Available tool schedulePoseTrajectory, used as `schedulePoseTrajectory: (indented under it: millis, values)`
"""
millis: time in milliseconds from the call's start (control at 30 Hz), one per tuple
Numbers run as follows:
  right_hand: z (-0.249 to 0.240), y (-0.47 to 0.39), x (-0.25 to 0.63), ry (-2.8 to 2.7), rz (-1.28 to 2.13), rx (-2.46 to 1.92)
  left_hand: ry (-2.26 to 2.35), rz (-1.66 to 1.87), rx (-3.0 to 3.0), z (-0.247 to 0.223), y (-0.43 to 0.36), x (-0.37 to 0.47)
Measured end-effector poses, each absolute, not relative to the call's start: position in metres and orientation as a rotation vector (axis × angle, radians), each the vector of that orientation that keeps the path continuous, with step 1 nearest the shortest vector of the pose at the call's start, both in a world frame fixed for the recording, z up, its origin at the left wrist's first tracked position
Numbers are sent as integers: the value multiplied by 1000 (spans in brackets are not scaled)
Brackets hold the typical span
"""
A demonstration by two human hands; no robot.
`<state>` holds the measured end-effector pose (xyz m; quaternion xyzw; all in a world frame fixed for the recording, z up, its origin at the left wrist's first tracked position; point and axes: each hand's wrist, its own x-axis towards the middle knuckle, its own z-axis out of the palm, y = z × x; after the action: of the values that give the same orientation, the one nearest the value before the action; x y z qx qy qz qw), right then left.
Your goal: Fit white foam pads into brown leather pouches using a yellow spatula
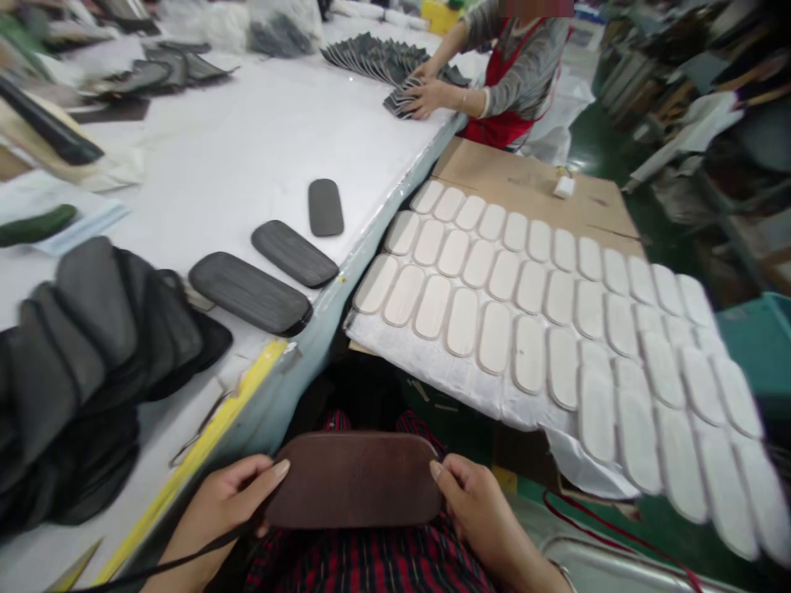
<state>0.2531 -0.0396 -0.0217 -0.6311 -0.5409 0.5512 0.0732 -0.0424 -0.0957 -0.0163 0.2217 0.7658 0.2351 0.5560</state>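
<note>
Between my two hands is a dark brown, rounded leather piece (pixel 355 482), held level above my lap. My left hand (pixel 231 502) pinches its left end, thumb on top, and my right hand (pixel 475 502) pinches the right end the same way. A thin dark strap (pixel 198 548) runs across my left wrist toward the lower left. On the white table, ahead and to the left, lie a dark grey oval pad (pixel 250 292), a second dark pad (pixel 295 253) and a smaller grey piece (pixel 325 207).
A heap of dark pieces (pixel 92 329) covers the table's left part. Rows of pale oval pieces (pixel 494 329) lie on a board at right, beside cardboard (pixel 531 185). Across the table, a co-worker's hands (pixel 426 95) touch stacked dark pieces (pixel 376 58). A yellow strip (pixel 203 453) edges the table.
</note>
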Motion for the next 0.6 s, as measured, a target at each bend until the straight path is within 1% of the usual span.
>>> schedulePoseTrajectory:
  millis: [67, 200, 367, 600]
  values:
    - [-22, -40, 253, -1609, 1683, -1905, 1769, 603, 558, -16, -95, -44]
    - [-22, -39, 251, -1586, 1785, -1889, 1740, 584, 578, -20, -96, -48]
    - [-22, -42, 249, -1567, 1747, -1933, 1701, 628, 555, -21, -96, -48]
    - [-25, -43, 249, -1539, 1749, -1965, 1740, 539, 634, -16, -93, -50]
